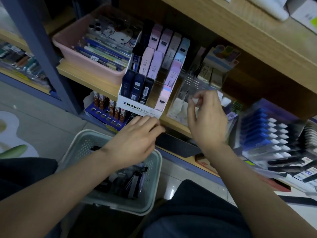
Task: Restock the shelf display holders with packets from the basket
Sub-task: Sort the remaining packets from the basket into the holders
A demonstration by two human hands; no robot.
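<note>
Dark pkts (130,183), jumbled, pale-green basket (155,189)

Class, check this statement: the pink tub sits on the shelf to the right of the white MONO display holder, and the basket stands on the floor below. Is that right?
Not quite. The head view shows the pink tub on the shelf to the left of the white MONO display holder, not the right. The basket does stand on the floor below.
</note>
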